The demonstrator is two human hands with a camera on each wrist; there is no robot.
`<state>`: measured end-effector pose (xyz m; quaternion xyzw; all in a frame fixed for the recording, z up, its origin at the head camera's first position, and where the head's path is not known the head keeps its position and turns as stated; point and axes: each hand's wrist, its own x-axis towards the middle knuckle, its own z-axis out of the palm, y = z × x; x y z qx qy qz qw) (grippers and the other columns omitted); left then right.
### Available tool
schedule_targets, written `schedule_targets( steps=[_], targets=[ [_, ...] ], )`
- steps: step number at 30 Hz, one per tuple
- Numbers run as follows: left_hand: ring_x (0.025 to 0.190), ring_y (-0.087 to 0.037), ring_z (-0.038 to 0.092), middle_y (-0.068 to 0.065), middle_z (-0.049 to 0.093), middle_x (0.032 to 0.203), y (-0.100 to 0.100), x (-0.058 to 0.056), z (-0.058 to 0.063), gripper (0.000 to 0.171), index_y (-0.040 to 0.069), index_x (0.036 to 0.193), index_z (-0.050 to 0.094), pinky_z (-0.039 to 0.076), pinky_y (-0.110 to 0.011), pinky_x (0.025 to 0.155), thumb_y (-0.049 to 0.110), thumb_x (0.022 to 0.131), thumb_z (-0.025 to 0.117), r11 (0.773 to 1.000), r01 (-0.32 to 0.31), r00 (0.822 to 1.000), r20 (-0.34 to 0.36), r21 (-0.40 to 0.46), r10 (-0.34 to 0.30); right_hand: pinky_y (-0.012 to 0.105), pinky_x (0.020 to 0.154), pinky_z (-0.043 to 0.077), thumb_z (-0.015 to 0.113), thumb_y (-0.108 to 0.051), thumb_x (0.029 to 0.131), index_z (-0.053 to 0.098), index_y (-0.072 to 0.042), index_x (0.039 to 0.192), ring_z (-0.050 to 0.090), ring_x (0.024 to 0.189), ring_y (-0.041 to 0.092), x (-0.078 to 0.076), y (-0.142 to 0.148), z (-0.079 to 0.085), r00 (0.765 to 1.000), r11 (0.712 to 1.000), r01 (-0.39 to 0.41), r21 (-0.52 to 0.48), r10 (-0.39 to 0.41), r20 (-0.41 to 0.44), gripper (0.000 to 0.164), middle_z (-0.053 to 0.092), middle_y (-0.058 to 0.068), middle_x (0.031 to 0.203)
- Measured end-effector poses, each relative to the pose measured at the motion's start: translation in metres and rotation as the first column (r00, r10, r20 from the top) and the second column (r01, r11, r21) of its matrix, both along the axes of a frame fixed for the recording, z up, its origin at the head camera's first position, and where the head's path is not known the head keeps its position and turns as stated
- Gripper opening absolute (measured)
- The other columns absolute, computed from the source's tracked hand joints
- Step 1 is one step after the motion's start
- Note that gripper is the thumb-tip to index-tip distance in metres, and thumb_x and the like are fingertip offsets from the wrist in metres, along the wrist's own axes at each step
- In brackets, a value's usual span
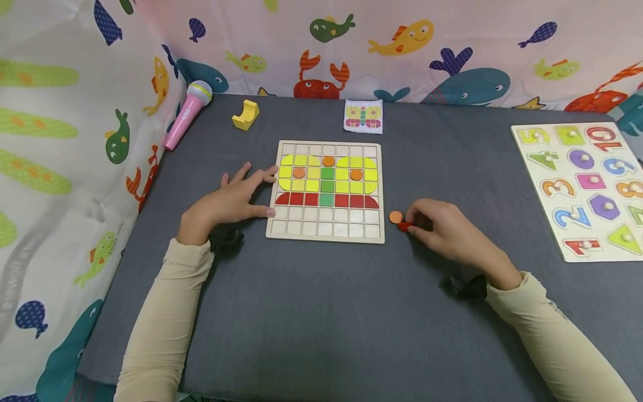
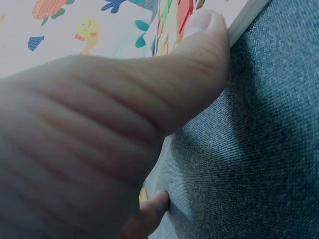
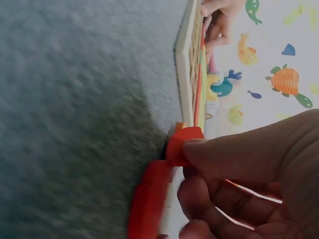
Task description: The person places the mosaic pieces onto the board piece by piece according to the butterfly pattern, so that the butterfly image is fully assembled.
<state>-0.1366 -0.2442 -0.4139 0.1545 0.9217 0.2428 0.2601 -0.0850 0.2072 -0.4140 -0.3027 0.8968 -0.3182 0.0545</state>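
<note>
A wooden grid board [image 1: 326, 230] lies flat on the table, with yellow, green, red and orange tiles forming a pattern in its cells. At its left edge rests my left hand [image 1: 226, 201], thumb and index finger touching the rim, fingers spread. To the right of the board, my right hand [image 1: 452, 230] pinches a red tile [image 3: 182, 144] between thumb and finger, low over the table. Another red piece [image 3: 149, 199] lies close by in the right wrist view. Beside the fingertips is a round orange tile [image 1: 396, 217]. The left wrist view mostly shows the thumb [image 2: 199, 64] against the board's edge.
Behind the board lies a small pattern card [image 1: 363, 116]. A yellow block [image 1: 246, 115] and a pink toy microphone [image 1: 188, 114] are at the back left. A number-and-shape puzzle board [image 1: 562, 192] lies at the right. Fish-print cloth [image 1: 281, 33] borders the table.
</note>
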Motion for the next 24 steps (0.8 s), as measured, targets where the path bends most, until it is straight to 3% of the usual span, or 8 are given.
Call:
schedule_targets(
  steps=[9,18,24],
  targets=[
    [0.162,-0.041,-0.013,-0.011,0.014,0.179,0.001,0.001,0.003,0.085,0.019,0.165,0.034,-0.011,-0.072,0.121,0.043,0.098,0.080,1.000,-0.012,1.000,0.019,0.000,0.011,0.023,0.075,0.050,0.075,0.002,0.098,0.077,-0.007,0.120,0.061,0.085,0.013,-0.013,-0.008,0.007,0.998,0.992,-0.028,-0.120,0.034,0.049,0.023,0.072,-0.002,0.102],
    [0.162,-0.043,-0.011,-0.007,0.014,0.179,0.002,0.002,0.001,0.079,0.017,0.160,0.039,-0.010,-0.073,0.120,0.041,0.098,0.080,1.000,-0.001,1.000,0.006,-0.008,0.001,0.028,0.077,0.053,0.075,-0.006,0.101,0.078,-0.008,0.113,0.063,0.088,0.021,-0.023,-0.051,0.007,0.969,0.977,0.020,-0.210,0.033,0.247,0.013,0.071,0.003,0.099],
    [0.162,-0.042,-0.013,-0.007,0.014,0.179,-0.001,0.001,0.001,0.080,0.018,0.161,0.038,-0.012,-0.073,0.120,0.046,0.098,0.079,1.000,0.003,1.000,0.008,0.015,-0.003,0.033,0.075,0.053,0.075,-0.006,0.100,0.078,-0.009,0.110,0.063,0.086,0.021,-0.033,-0.090,0.005,0.954,0.963,-0.046,-0.266,0.121,0.274,0.010,0.071,0.003,0.096]
  ],
)
